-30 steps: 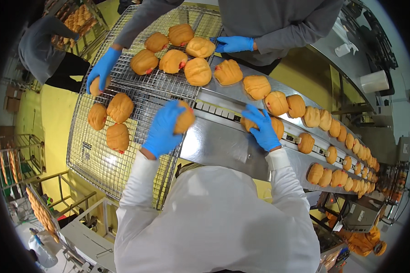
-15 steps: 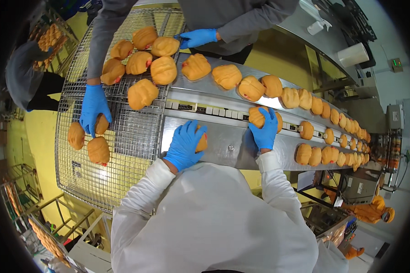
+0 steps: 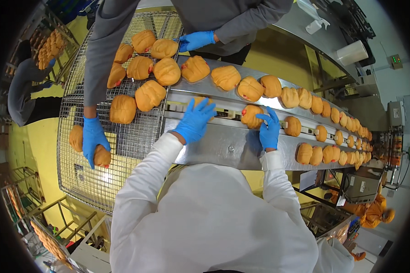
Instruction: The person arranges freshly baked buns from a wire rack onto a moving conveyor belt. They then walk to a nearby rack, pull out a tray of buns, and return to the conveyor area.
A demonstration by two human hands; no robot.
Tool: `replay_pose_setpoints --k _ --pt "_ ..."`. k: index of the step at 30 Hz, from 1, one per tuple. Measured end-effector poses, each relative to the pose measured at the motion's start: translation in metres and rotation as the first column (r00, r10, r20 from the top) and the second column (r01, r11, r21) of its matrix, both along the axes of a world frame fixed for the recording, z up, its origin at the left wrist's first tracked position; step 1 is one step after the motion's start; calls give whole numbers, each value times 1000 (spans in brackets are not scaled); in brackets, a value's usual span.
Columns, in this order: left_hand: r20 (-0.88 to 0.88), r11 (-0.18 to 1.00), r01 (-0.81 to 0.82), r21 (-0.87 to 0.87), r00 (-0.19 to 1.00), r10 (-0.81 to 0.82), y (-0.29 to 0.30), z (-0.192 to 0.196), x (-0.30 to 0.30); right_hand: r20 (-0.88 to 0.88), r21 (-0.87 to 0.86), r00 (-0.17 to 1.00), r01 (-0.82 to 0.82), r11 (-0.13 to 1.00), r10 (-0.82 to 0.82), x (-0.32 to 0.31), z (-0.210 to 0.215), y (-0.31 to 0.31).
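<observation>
My left hand [image 3: 195, 120] is spread wide, covering a bun [image 3: 197, 101] so I can grab it. My right hand [image 3: 269, 131] curls around another bun [image 3: 251, 116], holding its side so it stays put on the belt [image 3: 223, 145].

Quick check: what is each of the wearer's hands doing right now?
Left hand: open, fingers spread, over a bun on the steel conveyor.
Right hand: fingers curled around the side of a bun; a full grip cannot be told.
</observation>
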State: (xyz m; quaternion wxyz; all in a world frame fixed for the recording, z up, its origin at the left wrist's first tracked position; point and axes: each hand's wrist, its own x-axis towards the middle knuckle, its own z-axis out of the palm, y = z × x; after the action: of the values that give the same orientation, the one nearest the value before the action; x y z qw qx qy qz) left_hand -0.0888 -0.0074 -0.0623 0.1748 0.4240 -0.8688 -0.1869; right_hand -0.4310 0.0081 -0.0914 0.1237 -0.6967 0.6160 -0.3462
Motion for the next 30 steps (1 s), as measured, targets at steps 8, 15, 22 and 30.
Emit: replay_pose_setpoints --k 8,15,22,30 --pt "-317 954 -98 284 929 190 -9 18 5 402 114 915 -95 989 42 102 29 20" --pt "67 695 -650 -306 714 697 -20 66 103 461 61 819 -413 909 341 179 51 -11" --pt "-420 888 -353 294 787 451 16 61 97 409 46 810 -478 877 420 237 58 -18" --pt "123 494 -827 -268 479 869 13 52 165 6 183 925 -374 909 379 233 25 -22"
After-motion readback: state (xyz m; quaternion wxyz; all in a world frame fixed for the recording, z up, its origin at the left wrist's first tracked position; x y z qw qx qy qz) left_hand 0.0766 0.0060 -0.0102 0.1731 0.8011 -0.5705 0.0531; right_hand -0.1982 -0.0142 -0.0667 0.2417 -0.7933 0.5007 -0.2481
